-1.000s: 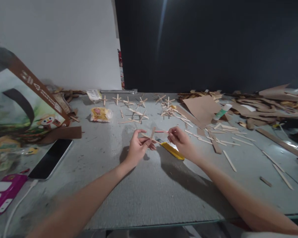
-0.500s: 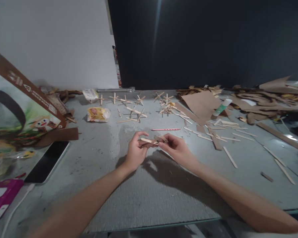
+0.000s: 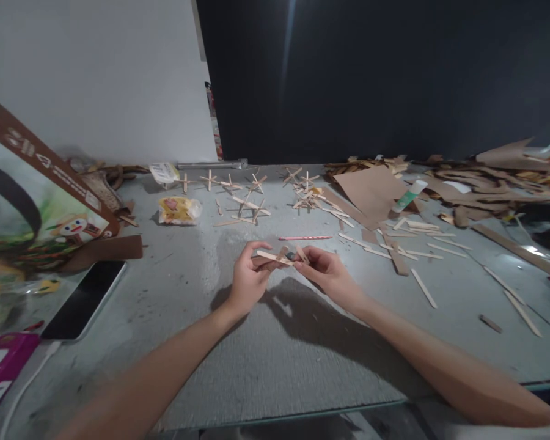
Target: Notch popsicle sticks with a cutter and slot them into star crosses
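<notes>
In the head view, we look down on a grey table (image 3: 238, 373) with both our hands over its middle. Our left hand (image 3: 247, 278) pinches one end of the stick piece (image 3: 273, 258), thumb below and forefinger curled over. Our right hand (image 3: 330, 278) pinches its other end between thumb and fingers, so the piece hangs between our two hands, with short bits of stick slanting up from it. What lies under our curled fingers we cannot tell.

Just beyond our hands we have a red and white pencil (image 3: 305, 238) lying flat, pointing left and right. Farther back stand little crosses of sticks (image 3: 209, 179) in a loose row, with a heap of sticks (image 3: 309, 198) right of the middle. To the left of the crosses sits a yellow packet (image 3: 178, 210).

On our right, loose sticks (image 3: 424, 288) lie scattered, and a glue stick (image 3: 409, 196) rests on brown cardboard (image 3: 369, 189). On our left we see a dark-screened phone (image 3: 85, 299) with a white cable (image 3: 27, 385), a purple object (image 3: 9, 360) beside it, and a large printed box (image 3: 50, 183) behind.
</notes>
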Demonstrator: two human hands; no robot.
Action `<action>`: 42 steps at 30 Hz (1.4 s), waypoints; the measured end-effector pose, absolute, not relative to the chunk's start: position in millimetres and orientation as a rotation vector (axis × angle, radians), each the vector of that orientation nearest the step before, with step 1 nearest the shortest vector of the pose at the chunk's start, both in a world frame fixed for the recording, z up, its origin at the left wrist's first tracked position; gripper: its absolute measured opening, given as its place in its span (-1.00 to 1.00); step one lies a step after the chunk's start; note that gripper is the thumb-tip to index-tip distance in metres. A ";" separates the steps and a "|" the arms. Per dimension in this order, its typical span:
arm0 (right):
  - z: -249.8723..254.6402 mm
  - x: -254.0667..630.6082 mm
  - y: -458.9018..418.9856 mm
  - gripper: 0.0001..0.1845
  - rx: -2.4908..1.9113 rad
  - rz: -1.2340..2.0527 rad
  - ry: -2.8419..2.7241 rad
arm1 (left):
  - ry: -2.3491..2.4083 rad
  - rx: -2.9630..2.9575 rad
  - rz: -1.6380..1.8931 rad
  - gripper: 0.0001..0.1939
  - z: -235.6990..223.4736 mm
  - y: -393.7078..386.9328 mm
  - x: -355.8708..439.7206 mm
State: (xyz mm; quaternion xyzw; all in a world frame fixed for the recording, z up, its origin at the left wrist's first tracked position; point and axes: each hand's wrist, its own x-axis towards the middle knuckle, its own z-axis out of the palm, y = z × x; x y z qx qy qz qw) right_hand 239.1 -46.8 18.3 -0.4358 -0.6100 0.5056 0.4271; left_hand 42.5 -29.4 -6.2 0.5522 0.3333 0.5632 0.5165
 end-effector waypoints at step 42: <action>15.8 239.8 -50.4 -0.59 -1.031 1.216 -1.437 | 0.820 1.588 1.530 -0.76 -12.4 -33.7 43.4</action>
